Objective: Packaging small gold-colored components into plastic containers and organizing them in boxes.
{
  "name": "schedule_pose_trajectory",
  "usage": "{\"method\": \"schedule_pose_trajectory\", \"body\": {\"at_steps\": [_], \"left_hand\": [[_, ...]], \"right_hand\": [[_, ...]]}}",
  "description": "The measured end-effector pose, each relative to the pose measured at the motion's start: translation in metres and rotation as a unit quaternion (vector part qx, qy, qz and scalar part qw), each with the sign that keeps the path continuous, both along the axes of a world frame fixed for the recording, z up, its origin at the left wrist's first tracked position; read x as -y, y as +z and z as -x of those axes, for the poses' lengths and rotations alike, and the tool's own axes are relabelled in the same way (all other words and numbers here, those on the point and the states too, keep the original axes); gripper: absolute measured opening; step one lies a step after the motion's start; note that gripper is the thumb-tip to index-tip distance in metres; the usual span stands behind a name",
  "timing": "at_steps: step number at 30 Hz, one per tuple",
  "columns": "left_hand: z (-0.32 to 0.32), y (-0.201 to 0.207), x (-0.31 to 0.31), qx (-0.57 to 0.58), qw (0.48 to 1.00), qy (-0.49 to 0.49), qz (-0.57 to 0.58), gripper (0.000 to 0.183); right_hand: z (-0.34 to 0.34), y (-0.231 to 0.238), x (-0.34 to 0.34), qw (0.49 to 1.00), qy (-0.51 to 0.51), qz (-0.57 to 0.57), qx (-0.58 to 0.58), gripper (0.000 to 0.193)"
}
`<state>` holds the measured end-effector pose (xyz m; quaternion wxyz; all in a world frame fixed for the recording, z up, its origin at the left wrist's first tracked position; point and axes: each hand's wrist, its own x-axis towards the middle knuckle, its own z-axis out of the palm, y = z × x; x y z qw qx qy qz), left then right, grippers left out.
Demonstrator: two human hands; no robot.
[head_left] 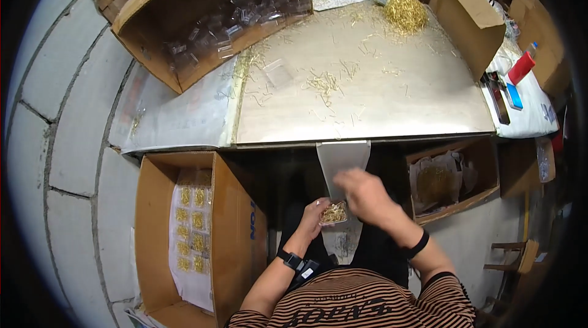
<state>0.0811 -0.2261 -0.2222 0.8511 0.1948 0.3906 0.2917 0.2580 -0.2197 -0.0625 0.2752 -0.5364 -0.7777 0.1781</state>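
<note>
My left hand (311,218) is closed around a small clear plastic box (334,222), held low in front of my body. Thin gold-coloured metal pieces (334,211) fill the box; they look like pins or hooks. Just above and to the right of it is my right hand (362,190), over the lower part of a pale chute (343,159) that hangs from the table's front edge. Motion smears the right fingers, so what they hold, if anything, is not visible. On the metal-topped table (380,107) lies a loose scatter of the same gold pieces (324,85).
A carton of clear plastic boxes (208,28) lies at the back left. A gold heap (405,14) sits at the back right. Below left, a carton (174,172) holds filled boxes in rows; below right stands another carton (453,208). A red object (521,69) stands right.
</note>
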Motion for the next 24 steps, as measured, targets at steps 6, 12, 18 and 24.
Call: {"method": "schedule_pose_trajectory", "body": {"at_steps": [6,12,18,24], "left_hand": [[-0.002,0.003,0.001,-0.076,0.997,0.001,-0.013,0.026],[0.014,0.007,-0.008,0.041,0.999,0.024,0.014,0.031],[-0.006,0.002,-0.014,-0.062,0.997,0.015,-0.031,0.031],[-0.009,0.013,-0.011,-0.06,0.998,0.014,-0.032,0.031]], "right_hand": [[-0.031,0.002,-0.153,0.972,-0.04,-0.193,0.131,0.031],[-0.049,0.022,-0.134,0.986,-0.038,0.045,0.156,0.037],[-0.048,0.007,-0.103,0.992,-0.067,-0.061,0.091,0.036],[-0.057,0.004,-0.1,0.983,-0.124,-0.068,-0.121,0.035]]}}
